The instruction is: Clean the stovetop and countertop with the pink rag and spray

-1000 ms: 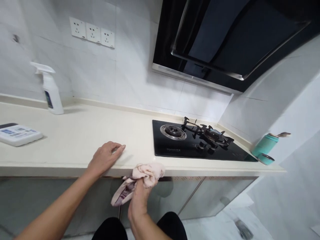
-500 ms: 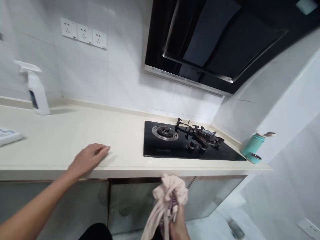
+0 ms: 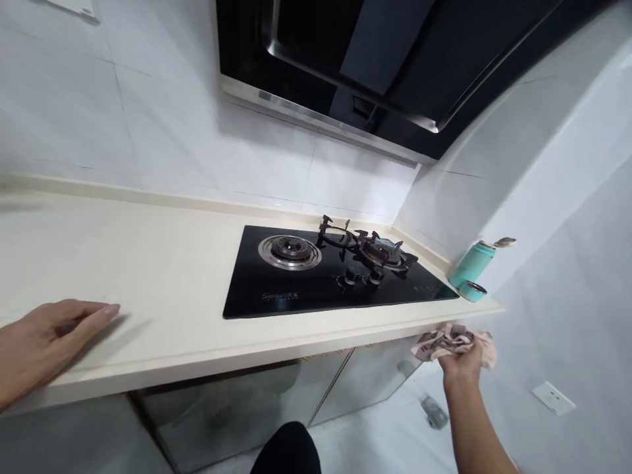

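Observation:
My left hand (image 3: pixel 56 336) rests on the cream countertop (image 3: pixel 162 263) near its front edge. Its fingers are loosely bent, with a gap between thumb and fingers and nothing held. My right hand (image 3: pixel 464 365) reaches out to the right and grips a crumpled pale pink cloth (image 3: pixel 486 349) with darker purple patches. That cloth is at the front edge of the counter, close to its right end; whether it touches the edge I cannot tell. Nearest to it on the counter are a turquoise bottle (image 3: pixel 473 264) and a small turquoise cup (image 3: pixel 473 291).
A black glass gas stove (image 3: pixel 316 297) is set into the counter. A loose pan support (image 3: pixel 338 236) lies at its back, between the burners. Overhead hangs a dark range hood (image 3: pixel 326 66). Glass-fronted cabinets (image 3: pixel 222 408) stand below, with my knee (image 3: pixel 289 451) before them.
My right hand has carried the cloth to the right and up to the counter's edge. The view has shifted right, so the spray bottle has left the picture. My left hand stays on the counter.

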Demonstrator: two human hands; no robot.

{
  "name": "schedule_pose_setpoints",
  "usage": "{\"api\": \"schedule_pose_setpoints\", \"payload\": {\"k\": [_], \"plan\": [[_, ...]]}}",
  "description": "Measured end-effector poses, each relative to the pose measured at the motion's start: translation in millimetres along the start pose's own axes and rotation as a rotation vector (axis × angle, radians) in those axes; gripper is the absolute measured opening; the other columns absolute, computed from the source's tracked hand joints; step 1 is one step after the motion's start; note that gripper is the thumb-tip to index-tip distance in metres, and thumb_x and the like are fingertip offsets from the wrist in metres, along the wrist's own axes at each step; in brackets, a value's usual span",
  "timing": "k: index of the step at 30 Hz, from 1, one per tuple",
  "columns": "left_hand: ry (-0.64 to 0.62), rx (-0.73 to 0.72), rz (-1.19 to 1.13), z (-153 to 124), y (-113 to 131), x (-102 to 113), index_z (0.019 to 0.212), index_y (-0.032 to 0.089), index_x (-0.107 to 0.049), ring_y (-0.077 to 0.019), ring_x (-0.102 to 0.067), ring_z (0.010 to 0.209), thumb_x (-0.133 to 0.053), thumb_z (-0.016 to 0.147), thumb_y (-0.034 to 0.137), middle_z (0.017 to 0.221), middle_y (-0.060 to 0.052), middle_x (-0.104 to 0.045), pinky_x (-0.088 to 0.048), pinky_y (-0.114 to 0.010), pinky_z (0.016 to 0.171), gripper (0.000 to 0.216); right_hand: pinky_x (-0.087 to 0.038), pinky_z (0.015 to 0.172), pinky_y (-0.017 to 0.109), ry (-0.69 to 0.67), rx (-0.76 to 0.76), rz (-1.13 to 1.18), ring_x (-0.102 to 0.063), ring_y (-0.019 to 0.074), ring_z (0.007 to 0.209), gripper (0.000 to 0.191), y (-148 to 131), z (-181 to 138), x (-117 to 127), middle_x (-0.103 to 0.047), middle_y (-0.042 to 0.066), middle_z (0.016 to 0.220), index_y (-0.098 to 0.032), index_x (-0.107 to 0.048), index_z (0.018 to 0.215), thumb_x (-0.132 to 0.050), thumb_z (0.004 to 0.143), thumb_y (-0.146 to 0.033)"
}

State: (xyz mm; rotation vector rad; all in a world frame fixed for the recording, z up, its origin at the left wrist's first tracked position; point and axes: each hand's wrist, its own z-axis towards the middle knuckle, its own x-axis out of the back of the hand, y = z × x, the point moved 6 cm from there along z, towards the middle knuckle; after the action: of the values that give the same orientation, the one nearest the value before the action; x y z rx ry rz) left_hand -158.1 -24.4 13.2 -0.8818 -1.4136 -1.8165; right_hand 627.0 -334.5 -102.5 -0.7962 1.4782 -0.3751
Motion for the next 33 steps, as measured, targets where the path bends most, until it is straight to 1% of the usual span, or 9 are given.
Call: {"api": "schedule_pose_setpoints", "payload": {"k": [2, 4, 8, 11, 14, 20, 23, 29, 33], "plan": [[0.020, 0.010, 0.010, -1, 0, 0, 0.110, 0.022, -0.076, -0.0254, -0.064, 0.113, -0.046, 0.094, 0.073, 0.120, 0.000, -0.074, -0.042, -0.041, 0.106, 0.061, -0.060, 0.068, 0.032, 0.003, -0.010, -0.015, -0.068, 0.0174, 0.067, 0.010, 8, 8, -7, -0.072, -0.003, 0.077, -0.025, -0.060, 0.082, -0.053, 0.076, -0.028], [0.027, 0.007, 0.016, -3, 2, 0, 0.107, 0.024, -0.076, -0.0254, -0.064, 0.111, -0.047, 0.093, 0.073, 0.119, 0.000, -0.075, -0.043, -0.039, 0.104, 0.059, -0.061, 0.068, 0.034, -0.002, -0.033, -0.033, -0.068, 0.0182, 0.066, 0.009, 21, 3, -9, -0.072, -0.003, 0.077, -0.025, -0.058, 0.081, -0.052, 0.075, -0.029], [0.025, -0.048, 0.019, -7, 13, 0, 0.101, 0.024, -0.076, -0.0243, -0.064, 0.108, -0.050, 0.091, 0.069, 0.113, 0.000, -0.077, -0.045, -0.035, 0.100, 0.053, -0.061, 0.065, 0.036, -0.117, -0.139, -0.065, -0.065, 0.0178, 0.059, 0.007, 50, -41, -11, -0.067, -0.006, 0.070, -0.025, -0.054, 0.078, -0.059, 0.072, -0.027], [0.036, -0.105, 0.008, -10, 22, 1, 0.097, 0.022, -0.076, -0.0244, -0.064, 0.106, -0.050, 0.092, 0.064, 0.109, -0.002, -0.078, -0.045, -0.033, 0.095, 0.049, -0.060, 0.062, 0.034, -0.192, -0.219, -0.033, -0.064, 0.0163, 0.058, 0.012, 70, -96, -22, -0.066, -0.007, 0.069, -0.024, -0.053, 0.076, -0.062, 0.068, -0.022], [0.061, -0.143, -0.032, -17, 27, 3, 0.095, 0.022, -0.076, -0.0257, -0.065, 0.104, -0.051, 0.093, 0.062, 0.106, -0.005, -0.079, -0.046, -0.034, 0.091, 0.048, -0.061, 0.061, 0.034, -0.239, -0.296, -0.041, -0.067, 0.0171, 0.061, 0.013, 95, -161, -42, -0.069, -0.006, 0.072, -0.023, -0.058, 0.078, -0.065, 0.067, -0.019], [0.096, -0.208, -0.120, -29, 33, 4, 0.097, 0.022, -0.076, -0.0307, -0.066, 0.109, -0.044, 0.095, 0.066, 0.110, -0.009, -0.080, -0.047, -0.041, 0.095, 0.055, -0.063, 0.068, 0.035, -0.321, -0.458, -0.060, -0.071, 0.0179, 0.067, 0.010, 153, -283, -86, -0.074, -0.005, 0.075, -0.022, -0.067, 0.082, -0.071, 0.073, -0.026], [0.112, -0.229, -0.136, -34, 35, 5, 0.097, 0.023, -0.076, -0.0303, -0.067, 0.109, -0.043, 0.096, 0.066, 0.110, -0.009, -0.080, -0.048, -0.042, 0.096, 0.054, -0.063, 0.071, 0.037, -0.363, -0.540, -0.090, -0.070, 0.0181, 0.066, 0.016, 181, -340, -106, -0.074, -0.005, 0.075, -0.023, -0.069, 0.087, -0.074, 0.077, -0.034], [0.133, -0.271, -0.166, -43, 39, 6, 0.095, 0.021, -0.075, -0.0291, -0.065, 0.104, -0.044, 0.098, 0.059, 0.103, -0.010, -0.079, -0.047, -0.044, 0.096, 0.049, -0.064, 0.081, 0.039, -0.488, -0.566, -0.125, -0.072, 0.0193, 0.074, 0.027, 221, -431, -135, -0.074, -0.006, 0.078, -0.028, -0.068, 0.094, -0.074, 0.083, -0.052], [0.161, -0.290, -0.273, -42, 34, 5, 0.091, 0.021, -0.074, -0.0267, -0.066, 0.099, -0.047, 0.099, 0.056, 0.098, -0.010, -0.076, -0.046, -0.042, 0.094, 0.045, -0.062, 0.092, 0.039, -0.560, -0.569, -0.174, -0.074, 0.0197, 0.089, 0.040, 256, -492, -147, -0.079, -0.005, 0.095, -0.032, -0.068, 0.108, -0.069, 0.087, -0.065]]}}
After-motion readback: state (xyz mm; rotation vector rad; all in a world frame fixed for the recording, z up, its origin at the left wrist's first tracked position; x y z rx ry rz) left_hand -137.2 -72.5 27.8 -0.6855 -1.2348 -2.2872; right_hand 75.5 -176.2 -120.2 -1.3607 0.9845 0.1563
